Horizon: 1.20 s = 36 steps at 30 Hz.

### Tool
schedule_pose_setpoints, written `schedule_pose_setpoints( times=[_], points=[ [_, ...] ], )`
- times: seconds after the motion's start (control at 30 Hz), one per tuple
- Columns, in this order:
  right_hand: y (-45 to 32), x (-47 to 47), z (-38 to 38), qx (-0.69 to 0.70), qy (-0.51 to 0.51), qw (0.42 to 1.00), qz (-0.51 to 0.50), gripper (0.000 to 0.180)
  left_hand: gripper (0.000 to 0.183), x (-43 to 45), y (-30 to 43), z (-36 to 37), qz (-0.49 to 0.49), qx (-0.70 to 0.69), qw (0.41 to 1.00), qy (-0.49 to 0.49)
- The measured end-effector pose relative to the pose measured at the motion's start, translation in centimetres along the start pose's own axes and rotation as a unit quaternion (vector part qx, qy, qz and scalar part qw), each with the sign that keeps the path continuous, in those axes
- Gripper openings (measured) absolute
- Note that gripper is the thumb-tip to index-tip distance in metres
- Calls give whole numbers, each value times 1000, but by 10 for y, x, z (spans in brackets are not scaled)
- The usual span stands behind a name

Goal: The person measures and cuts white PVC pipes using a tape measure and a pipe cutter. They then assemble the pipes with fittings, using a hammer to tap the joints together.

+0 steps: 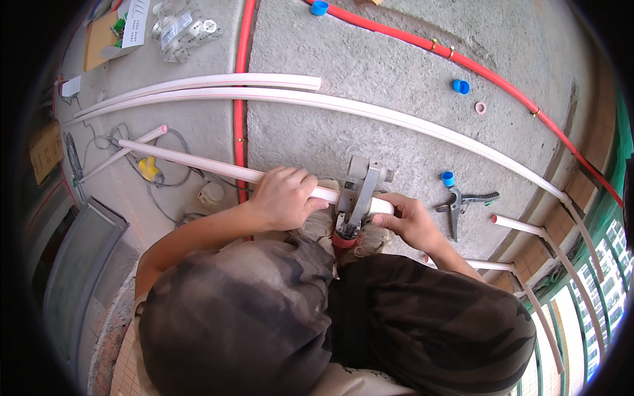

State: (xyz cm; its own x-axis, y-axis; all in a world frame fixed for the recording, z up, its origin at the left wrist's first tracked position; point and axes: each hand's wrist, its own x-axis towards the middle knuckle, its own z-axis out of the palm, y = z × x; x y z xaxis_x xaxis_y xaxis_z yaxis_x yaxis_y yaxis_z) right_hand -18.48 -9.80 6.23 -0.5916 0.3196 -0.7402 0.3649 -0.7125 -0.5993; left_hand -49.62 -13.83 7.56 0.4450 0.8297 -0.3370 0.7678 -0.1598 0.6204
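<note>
My left hand grips a long white plastic pipe with a red stripe, which runs from the left to a pipe fusion welding tool between my shoes. At the tool's right side, the fingers and thumb of my right hand are closed on a short white pipe fitting. The tool's heating head lies between my two hands, its red lower part partly hidden by my knees. Whether pipe and fitting are fully seated on the head cannot be told.
Pipe cutters lie on the concrete floor, right, beside a blue cap. Two long white pipes and a red pipe cross the floor ahead. A yellow plug and grey cable lie left. Railings stand at the right edge.
</note>
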Motion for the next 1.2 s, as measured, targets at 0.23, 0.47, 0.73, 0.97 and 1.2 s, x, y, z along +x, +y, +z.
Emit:
schedule_pose_setpoints(
  times=[0.23,0.47,0.73,0.97,1.2],
  points=[
    [3,-2,-3,64,-14,998,13,38,38,4,-9,-2,24,-4,1000,-4],
    [8,-5,-3,72,-4,997,-13,39,39,-8,-29,-19,-76,21,994,-75],
    [1,-12,-7,54,-10,998,37,42,44,-5,13,-90,25,54,994,88],
    [30,-9,-11,176,-35,983,29,49,52,23,57,-110,160,101,977,97],
    [29,-26,-17,-12,90,994,-53,42,52,33,63,-117,192,61,974,101]
  ],
)
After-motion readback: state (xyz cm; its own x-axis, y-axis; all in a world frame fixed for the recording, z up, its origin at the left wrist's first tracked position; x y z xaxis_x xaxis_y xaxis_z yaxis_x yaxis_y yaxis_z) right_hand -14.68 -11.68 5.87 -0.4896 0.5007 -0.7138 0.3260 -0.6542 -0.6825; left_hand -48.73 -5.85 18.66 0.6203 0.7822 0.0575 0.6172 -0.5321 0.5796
